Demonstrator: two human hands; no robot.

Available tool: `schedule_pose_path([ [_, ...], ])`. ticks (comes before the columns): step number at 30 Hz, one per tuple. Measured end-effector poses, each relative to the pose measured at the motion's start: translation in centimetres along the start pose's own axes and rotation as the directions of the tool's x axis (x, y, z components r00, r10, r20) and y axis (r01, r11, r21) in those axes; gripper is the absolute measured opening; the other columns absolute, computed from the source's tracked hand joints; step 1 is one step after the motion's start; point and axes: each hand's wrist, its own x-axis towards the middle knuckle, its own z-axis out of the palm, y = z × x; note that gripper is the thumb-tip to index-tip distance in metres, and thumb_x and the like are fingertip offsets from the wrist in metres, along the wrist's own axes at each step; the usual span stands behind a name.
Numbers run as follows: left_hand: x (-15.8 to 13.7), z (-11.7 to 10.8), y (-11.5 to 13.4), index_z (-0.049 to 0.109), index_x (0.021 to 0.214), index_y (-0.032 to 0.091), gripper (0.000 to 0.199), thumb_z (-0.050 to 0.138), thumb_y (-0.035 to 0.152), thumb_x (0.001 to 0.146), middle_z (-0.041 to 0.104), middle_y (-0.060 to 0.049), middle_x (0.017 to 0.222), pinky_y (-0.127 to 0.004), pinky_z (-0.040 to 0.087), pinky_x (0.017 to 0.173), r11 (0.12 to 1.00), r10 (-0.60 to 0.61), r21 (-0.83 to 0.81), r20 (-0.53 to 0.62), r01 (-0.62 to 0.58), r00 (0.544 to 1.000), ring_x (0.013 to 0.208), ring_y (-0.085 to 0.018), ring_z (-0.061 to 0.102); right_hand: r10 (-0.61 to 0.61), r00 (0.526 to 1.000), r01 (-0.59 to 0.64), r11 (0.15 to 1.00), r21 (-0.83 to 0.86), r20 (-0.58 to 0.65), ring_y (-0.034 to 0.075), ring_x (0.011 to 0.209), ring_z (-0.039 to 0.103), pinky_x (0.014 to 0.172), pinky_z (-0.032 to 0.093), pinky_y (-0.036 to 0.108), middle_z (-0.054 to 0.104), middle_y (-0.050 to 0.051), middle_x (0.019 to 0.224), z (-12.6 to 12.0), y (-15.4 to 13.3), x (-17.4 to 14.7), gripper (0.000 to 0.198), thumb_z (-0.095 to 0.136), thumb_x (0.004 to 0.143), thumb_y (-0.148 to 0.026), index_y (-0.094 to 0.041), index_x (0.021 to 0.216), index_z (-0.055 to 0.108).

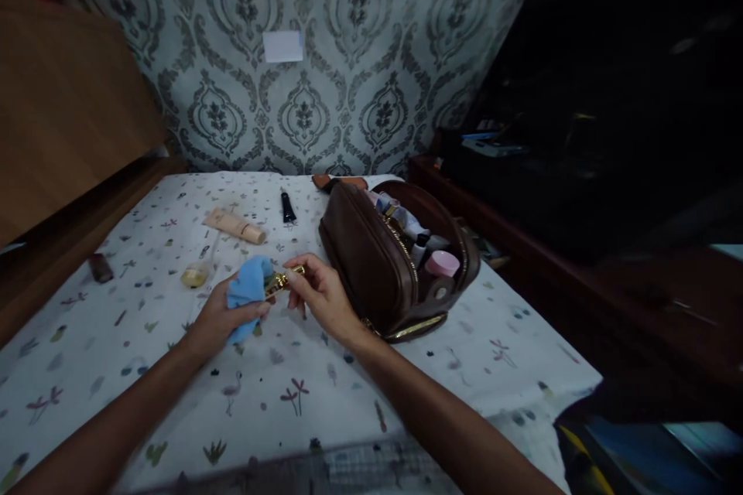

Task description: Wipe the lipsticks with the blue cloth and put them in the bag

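My left hand (216, 319) is closed around a light blue cloth (248, 283), which wraps one end of a small shiny gold cosmetic tube (276, 284). The fingertips of my right hand (326, 295) pinch the tube's other end, so it spans both hands. Just right of that hand stands a brown leather toiletry bag (365, 255), unzipped at the top. A pink-lidded jar (442, 264) and other toiletries show inside it. Behind my left hand lie a beige squeeze tube (235, 225) and a small bottle of yellowish liquid (195, 275).
A small black tube (287, 207) lies farther back on the printed white cloth (279, 418). At the far left is a small dark brown item (100, 268). A wooden panel (63, 100) borders the left; dark furniture (580, 124) stands right. A patterned wall closes the back.
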Motion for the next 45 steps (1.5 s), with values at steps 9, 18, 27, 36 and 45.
schedule_pose_path([
  [9,-0.4,3.0,4.4,0.062,0.079,0.017,0.057,0.054,0.073,0.085,0.058,0.0,0.056,-0.023,0.044,0.046,0.993,0.112,0.047,-0.058,-0.109,0.992,0.045,-0.011,0.049,-0.096,0.991,0.093,0.995,-0.033,-0.088,0.009,0.054,0.054,0.046,0.041,0.02,0.057,-0.003,0.071,0.5,-3.1,-1.6,0.036,0.064,0.087,-0.055,-0.021,0.096,0.056],
  [18,0.5,7.4,7.7,0.045,0.052,0.023,0.067,0.044,0.082,0.083,0.042,0.003,0.037,-0.026,0.038,0.038,0.989,0.151,0.019,-0.095,-0.15,0.984,0.035,-0.011,0.039,-0.578,0.813,0.494,0.626,-0.603,0.067,0.015,0.083,0.068,0.074,0.055,0.026,0.07,0.005,0.094,-2.9,-9.5,-5.0,0.014,0.052,0.101,-0.027,-0.021,0.112,0.055],
  [27,1.9,11.8,8.9,0.046,0.066,0.021,0.056,0.073,0.071,0.071,0.047,0.008,0.04,-0.017,0.028,0.028,0.896,0.017,-0.443,0.025,-0.004,1.0,0.028,-0.007,0.037,-0.698,0.712,0.55,0.482,-0.682,0.081,0.015,0.079,0.067,0.071,0.055,0.025,0.068,0.004,0.09,-5.5,-10.3,-6.5,0.02,0.054,0.1,-0.022,-0.023,0.12,0.055],
  [36,2.8,12.6,10.2,0.062,0.082,0.018,0.033,0.058,0.049,0.092,0.06,0.001,0.062,-0.024,0.051,0.053,0.988,0.152,0.034,0.041,-0.154,0.988,0.053,-0.012,0.058,-0.678,0.731,0.45,0.565,-0.691,-0.078,0.012,0.074,0.067,0.063,0.054,0.022,0.071,0.003,0.094,-9.3,-12.2,-7.7,0.019,0.061,0.096,-0.021,-0.021,0.115,0.061],
  [45,4.1,11.1,11.5,0.05,0.142,0.031,0.048,0.039,0.019,0.097,0.065,-0.006,0.109,-0.027,0.048,0.066,0.189,0.361,0.736,0.563,-0.65,0.743,0.079,-0.017,0.063,-0.563,0.807,0.213,0.561,-0.8,-0.18,0.015,0.072,0.064,0.065,0.05,0.027,0.07,0.003,0.087,-14.1,-15.1,-7.0,0.012,0.061,0.094,-0.027,-0.018,0.099,0.067],
])
